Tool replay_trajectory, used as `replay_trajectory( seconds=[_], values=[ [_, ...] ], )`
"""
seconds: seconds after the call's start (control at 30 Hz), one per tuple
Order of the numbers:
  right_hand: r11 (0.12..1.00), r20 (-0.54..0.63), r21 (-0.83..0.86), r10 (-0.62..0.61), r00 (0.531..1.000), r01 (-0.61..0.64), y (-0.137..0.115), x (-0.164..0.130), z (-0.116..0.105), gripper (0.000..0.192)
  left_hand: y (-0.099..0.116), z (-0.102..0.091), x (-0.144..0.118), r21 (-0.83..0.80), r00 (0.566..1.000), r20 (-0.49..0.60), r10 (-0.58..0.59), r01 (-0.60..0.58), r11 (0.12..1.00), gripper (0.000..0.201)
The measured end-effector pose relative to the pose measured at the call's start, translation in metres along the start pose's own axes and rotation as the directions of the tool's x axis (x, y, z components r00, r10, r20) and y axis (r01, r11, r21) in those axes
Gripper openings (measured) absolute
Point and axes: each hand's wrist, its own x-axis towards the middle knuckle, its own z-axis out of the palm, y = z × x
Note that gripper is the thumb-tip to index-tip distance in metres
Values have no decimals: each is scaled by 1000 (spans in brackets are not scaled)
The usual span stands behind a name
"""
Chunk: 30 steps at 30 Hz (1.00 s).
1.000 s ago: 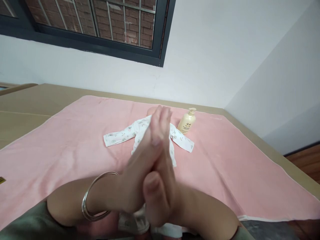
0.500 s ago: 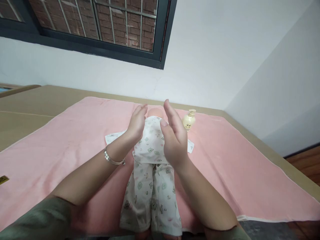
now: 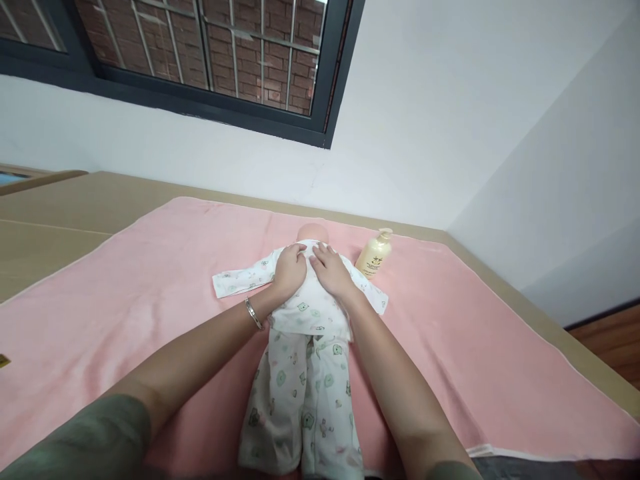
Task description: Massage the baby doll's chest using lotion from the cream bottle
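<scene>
Both palms lie flat and open, side by side, on the upper back of the doll [image 3: 305, 333], left hand [image 3: 290, 270] beside right hand [image 3: 331, 272], the doll face down mid-towel [image 3: 125, 293], head toward the far edge, bottle [image 3: 374, 255] within right reach

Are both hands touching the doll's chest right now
Touching. The head view shows the left hand and right hand lying flat on the doll, palms down on its printed top, no gap showing.
</scene>
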Motion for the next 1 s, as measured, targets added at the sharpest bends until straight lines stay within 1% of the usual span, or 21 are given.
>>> replay_trajectory(
  seconds=[0.1, 0.17, 0.2, 0.27, 0.33, 0.37, 0.43, 0.53, 0.6, 0.67, 0.77, 0.83, 0.93, 1.0],
  values=[
    [994, 0, -31, 105, 994, -105, 5, 1, -4, 60, 0, 1, -1, 13, 1000, 2, 5, -5, 1000, 32],
    [990, -5, -95, 101, 995, -101, 0, -2, -4, 60, 1, 1, -2, 0, 1000, -7, 3, -3, 1000, 30],
    [990, 2, -127, 68, 998, -67, -4, -4, -3, 60, 2, 0, -3, -13, 1000, -11, 6, -6, 1000, 29],
    [986, 39, -158, -38, 999, 43, -12, -6, -1, 58, 2, -1, -3, -34, 1000, -15, 12, -13, 999, 30],
    [982, 78, -135, -122, 989, 132, -15, -6, 1, 56, 1, -1, -4, -35, 1000, -14, 16, -16, 999, 32],
    [983, 83, -112, -134, 987, 143, -14, -6, 1, 56, 0, -1, -5, -29, 1000, -14, 19, -20, 999, 32],
    [993, 58, -66, -96, 994, 100, -8, -3, 2, 55, -2, -1, -6, -6, 999, -10, 43, -43, 999, 34],
    [999, -4, -29, 40, 999, -40, 4, 2, 2, 60, -5, 0, -7, 47, 994, 26, 103, -104, 993, 36],
    [990, -28, -53, 128, 991, -129, 7, 3, 1, 64, -6, 1, -6, 107, 991, 54, 125, -130, 986, 35],
    [976, -38, -108, 184, 982, -187, 5, 2, 1, 66, -6, 2, -4, 196, 989, 82, 121, -135, 971, 34],
    [959, -34, -201, 196, 980, -198, -9, -5, -2, 63, -6, 1, 2, 325, 990, 127, 65, -103, 940, 36],
    [948, -8, -260, 188, 982, -183, -21, -11, -5, 57, -5, -2, 6, 365, 983, 178, 40, -103, 925, 36],
    [935, 36, -313, 189, 981, -169, -33, -18, -10, 48, 1, -9, 8, 410, 963, 264, 56, -165, 897, 35],
    [946, 34, -278, 180, 983, -164, -29, -16, -13, 45, 11, -13, 4, 474, 955, 286, 74, -209, 856, 36]
  ],
)
